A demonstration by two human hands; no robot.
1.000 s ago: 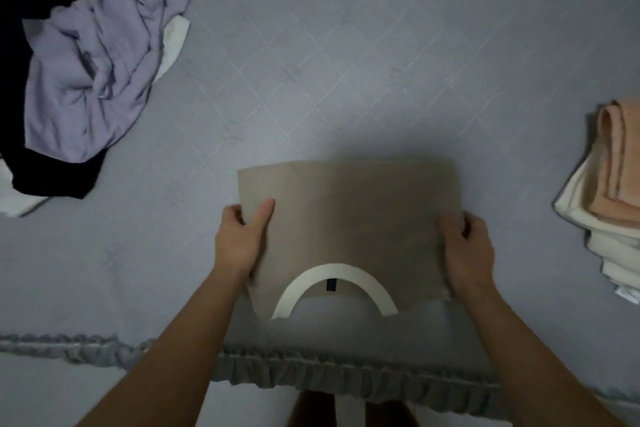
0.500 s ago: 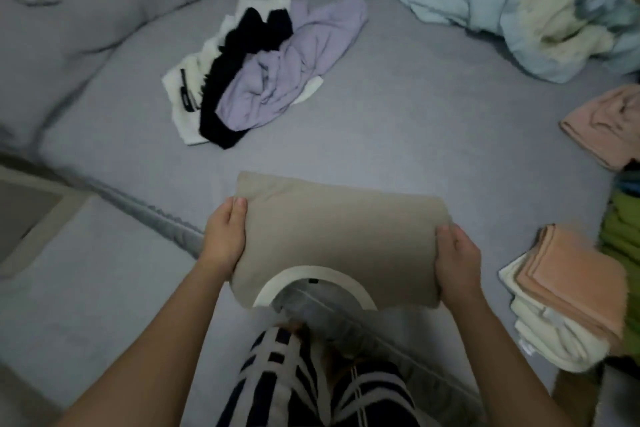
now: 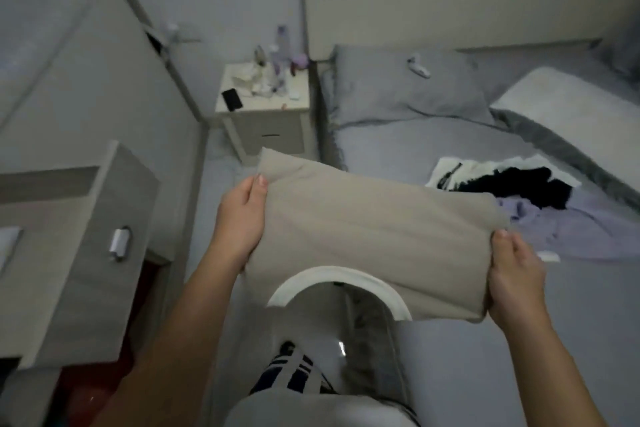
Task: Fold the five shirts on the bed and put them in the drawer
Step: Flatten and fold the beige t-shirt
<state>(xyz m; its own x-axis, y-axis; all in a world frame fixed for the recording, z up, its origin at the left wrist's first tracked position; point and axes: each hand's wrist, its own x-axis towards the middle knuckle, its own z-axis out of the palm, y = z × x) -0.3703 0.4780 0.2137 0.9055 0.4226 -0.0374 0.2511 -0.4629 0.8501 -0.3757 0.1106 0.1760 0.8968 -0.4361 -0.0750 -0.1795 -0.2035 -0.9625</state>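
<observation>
Both hands are gripping a folded beige shirt (image 3: 374, 239) and holding it up in the air, clear of the bed (image 3: 398, 146) and over the gap between the bed and the furniture on the left. Closed on the shirt's left edge, the left hand (image 3: 239, 222) is showing its thumb on top of the cloth near the far corner, while the right hand (image 3: 512, 277) is pinching the right edge with the thumb on top and the fingers tucked beneath. Lying roughly flat, the shirt is tilting a little down toward the right, and its white ribbed collar (image 3: 339, 284) is curving along the near edge, facing the person. Behind it on the grey bed, a loose heap of unfolded shirts (image 3: 519, 194) in white, black and lilac is lying just beyond the right hand. A grey pillow (image 3: 398, 87) is resting at the head of the bed, by the pale headboard. Beside the bed a small bedside table (image 3: 263, 104) is carrying a dark phone, a bottle and other small clutter too blurred to name. To the left, a pale wooden drawer front (image 3: 79, 243) with a metal handle (image 3: 119, 243) is standing out from its cabinet, with a dark reddish space showing beside it. Striped trousers are showing at the bottom.
</observation>
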